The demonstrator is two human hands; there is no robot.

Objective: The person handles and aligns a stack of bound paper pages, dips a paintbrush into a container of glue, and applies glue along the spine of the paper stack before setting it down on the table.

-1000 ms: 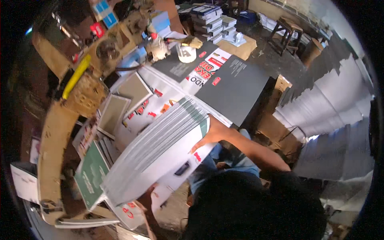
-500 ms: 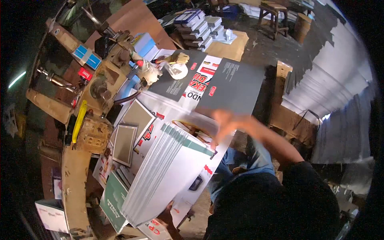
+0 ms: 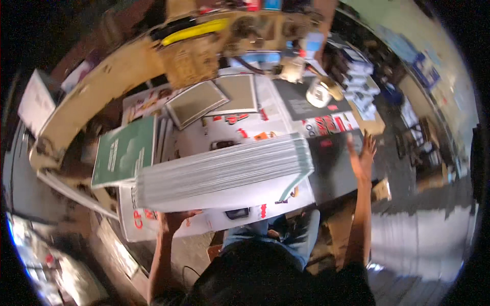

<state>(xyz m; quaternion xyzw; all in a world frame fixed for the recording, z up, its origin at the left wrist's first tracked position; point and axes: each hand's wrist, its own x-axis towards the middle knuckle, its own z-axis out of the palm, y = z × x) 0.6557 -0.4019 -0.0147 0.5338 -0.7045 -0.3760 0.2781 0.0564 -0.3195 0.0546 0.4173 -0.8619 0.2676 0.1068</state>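
A thick stack of white paper sheets (image 3: 224, 171) with a green band at its right end lies slantwise across the worktable, its many layered edges showing. My left hand (image 3: 174, 220) grips the stack's near left edge, some of its fingers hidden by the paper. Off the stack's right end, my right hand (image 3: 362, 157) is raised over the dark grey printed sheet (image 3: 334, 168), fingers spread and holding nothing. A green printed cover (image 3: 125, 150) lies beside the stack's left end. Behind the stack rest two grey-brown boards (image 3: 196, 104) with pale borders.
A worn machine frame (image 3: 191, 61) with a yellow cutter (image 3: 194, 31) on it runs along the far side. A white round container (image 3: 319, 94) with a brush stands at the far right. Beyond it are bundles of paper (image 3: 360, 76). Printed white sheeting (image 3: 280, 115) covers the tabletop.
The view has swung round, so the stack now lies crosswise. My right hand has come away from the stack's green-banded end and spread open. My left hand stays at the other end.
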